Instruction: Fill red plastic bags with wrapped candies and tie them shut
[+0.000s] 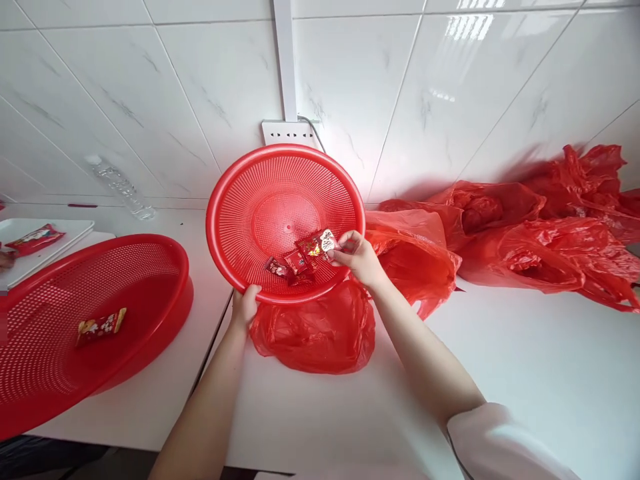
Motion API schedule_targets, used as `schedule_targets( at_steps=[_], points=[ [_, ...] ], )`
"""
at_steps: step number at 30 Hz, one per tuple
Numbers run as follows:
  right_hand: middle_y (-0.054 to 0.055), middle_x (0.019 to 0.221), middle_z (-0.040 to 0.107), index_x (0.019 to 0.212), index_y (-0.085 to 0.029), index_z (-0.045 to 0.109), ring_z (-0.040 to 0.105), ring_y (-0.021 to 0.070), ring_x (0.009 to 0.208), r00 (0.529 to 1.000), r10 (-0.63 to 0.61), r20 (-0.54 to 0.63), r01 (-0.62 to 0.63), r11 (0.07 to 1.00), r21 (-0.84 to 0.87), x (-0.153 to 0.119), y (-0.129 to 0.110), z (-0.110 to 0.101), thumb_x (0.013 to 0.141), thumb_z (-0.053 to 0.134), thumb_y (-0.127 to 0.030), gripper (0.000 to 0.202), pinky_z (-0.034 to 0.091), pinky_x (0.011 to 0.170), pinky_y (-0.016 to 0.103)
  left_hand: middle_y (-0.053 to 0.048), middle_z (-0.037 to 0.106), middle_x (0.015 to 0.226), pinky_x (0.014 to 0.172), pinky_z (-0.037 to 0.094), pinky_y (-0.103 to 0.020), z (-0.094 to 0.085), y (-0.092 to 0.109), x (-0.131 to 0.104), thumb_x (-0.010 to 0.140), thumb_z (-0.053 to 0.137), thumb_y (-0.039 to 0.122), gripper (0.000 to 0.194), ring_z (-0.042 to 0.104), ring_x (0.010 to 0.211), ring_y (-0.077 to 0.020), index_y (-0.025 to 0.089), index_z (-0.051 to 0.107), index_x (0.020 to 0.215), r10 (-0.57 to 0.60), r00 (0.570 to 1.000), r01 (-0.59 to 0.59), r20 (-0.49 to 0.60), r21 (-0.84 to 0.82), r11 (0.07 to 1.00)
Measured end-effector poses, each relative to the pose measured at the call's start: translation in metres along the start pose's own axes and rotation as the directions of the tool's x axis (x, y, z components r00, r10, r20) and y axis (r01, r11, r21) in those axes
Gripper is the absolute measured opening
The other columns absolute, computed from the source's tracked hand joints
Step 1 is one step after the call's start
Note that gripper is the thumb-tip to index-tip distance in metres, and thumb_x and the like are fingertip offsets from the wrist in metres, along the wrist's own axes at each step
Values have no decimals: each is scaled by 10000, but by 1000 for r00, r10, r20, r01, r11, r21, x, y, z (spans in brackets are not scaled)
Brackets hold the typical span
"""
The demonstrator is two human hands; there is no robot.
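Note:
In front of me a round red plastic basket (pixel 235 193) is tipped so that its inside faces me. My left hand (pixel 246 305) grips its lower left rim. Pinched between the thumb and fingers of my right hand (pixel 357 257) is a red snack packet (pixel 317 245) with a pale round label, held over the basket's lower right side. A few smaller red packets (pixel 295 263) lie inside, near the lower rim. Just below the basket, a red plastic bag (pixel 320 333) rests on the white table.
At left stands a larger red basket (pixel 165 267) with one packet (pixel 101 325) in it. Beyond are a white tray (pixel 83 230), part of another person's hand (pixel 6 259) and a clear bottle (pixel 123 187). Red bags (pixel 530 233) line the tiled wall at right, below a socket strip (pixel 290 133).

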State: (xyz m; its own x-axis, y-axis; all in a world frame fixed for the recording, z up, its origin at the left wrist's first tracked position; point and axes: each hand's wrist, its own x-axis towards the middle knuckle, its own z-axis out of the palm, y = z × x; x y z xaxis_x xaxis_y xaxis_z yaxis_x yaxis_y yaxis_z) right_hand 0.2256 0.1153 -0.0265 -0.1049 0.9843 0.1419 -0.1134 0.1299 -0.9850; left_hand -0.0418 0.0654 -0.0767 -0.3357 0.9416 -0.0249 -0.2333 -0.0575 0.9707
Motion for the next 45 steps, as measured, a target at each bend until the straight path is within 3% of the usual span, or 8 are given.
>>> schedule_targets(
  at_steps=[8, 12, 14, 19, 26, 30, 34, 45],
  points=[
    [34, 934, 690, 1026, -192, 604, 655, 104, 704, 979, 25, 204, -24, 1000, -9, -12, -34, -14, 778, 692, -342, 303, 538, 638, 224, -36, 655, 891, 683, 504, -267, -2, -1, 4, 630, 637, 217, 203, 613, 814, -200, 176, 661, 827, 43, 999, -43, 11, 42, 998],
    [44, 980, 707, 1130, -182, 632, 674, 133, 815, 743, 156, 650, -46, 982, -183, -23, -45, -22, 823, 628, -259, 316, 546, 712, 253, -23, 642, 834, 689, 505, -279, 1, 1, 1, 609, 632, 206, 241, 610, 778, -194, 182, 655, 848, 26, 1000, -25, -6, 23, 999],
    [40, 934, 720, 1137, -172, 644, 684, 145, 823, 659, 231, 716, 14, 948, -319, -25, -44, -21, 839, 594, -218, 306, 546, 756, 277, -23, 642, 830, 687, 501, -274, 2, 1, 0, 610, 630, 200, 254, 607, 774, -189, 181, 651, 863, 41, 999, -40, -24, 36, 999],
    [48, 976, 717, 1076, -173, 655, 673, 152, 875, 908, -38, 418, 289, 779, -557, -24, -9, 10, 895, 529, -193, 221, 507, 856, 300, -12, 637, 798, 676, 480, -255, 2, 0, -3, 628, 613, 208, 150, 587, 760, -173, 179, 625, 774, 73, 997, -68, -36, 129, 989],
    [112, 1140, 690, 1190, -171, 644, 648, 221, 1053, 898, -27, 439, 336, 687, -644, -20, 38, 37, 912, 544, -214, 299, 474, 971, 380, -1, 571, 685, 695, 465, -253, -1, 3, -4, 664, 588, 212, 82, 563, 764, -170, 183, 528, 616, 137, 988, -151, 77, 212, 966],
    [57, 950, 723, 1066, -160, 705, 687, 172, 821, 947, 120, 299, -9, 937, -349, -13, 28, 27, 904, 552, -236, 235, 576, 824, 353, -1, 585, 696, 689, 469, -263, -1, 4, -2, 657, 588, 231, 56, 569, 760, -177, 180, 564, 661, 136, 988, -148, 72, 214, 966],
    [31, 848, 713, 1029, -137, 725, 678, 129, 677, 905, 281, 318, -294, 956, -7, -11, 10, 16, 805, 700, -308, 283, 625, 703, 307, -25, 642, 791, 720, 484, -279, 1, 2, 1, 643, 589, 237, 123, 584, 787, -188, 170, 632, 736, 148, 988, -153, 42, 187, 970],
    [27, 825, 672, 1010, -156, 718, 636, 106, 664, 908, 225, 355, -238, 971, -5, -16, -10, 7, 784, 730, -387, 323, 610, 521, 219, -21, 663, 846, 735, 488, -270, 0, 0, 2, 644, 592, 238, 186, 594, 791, -184, 171, 650, 808, 157, 987, -160, 31, 180, 970]
  ],
)
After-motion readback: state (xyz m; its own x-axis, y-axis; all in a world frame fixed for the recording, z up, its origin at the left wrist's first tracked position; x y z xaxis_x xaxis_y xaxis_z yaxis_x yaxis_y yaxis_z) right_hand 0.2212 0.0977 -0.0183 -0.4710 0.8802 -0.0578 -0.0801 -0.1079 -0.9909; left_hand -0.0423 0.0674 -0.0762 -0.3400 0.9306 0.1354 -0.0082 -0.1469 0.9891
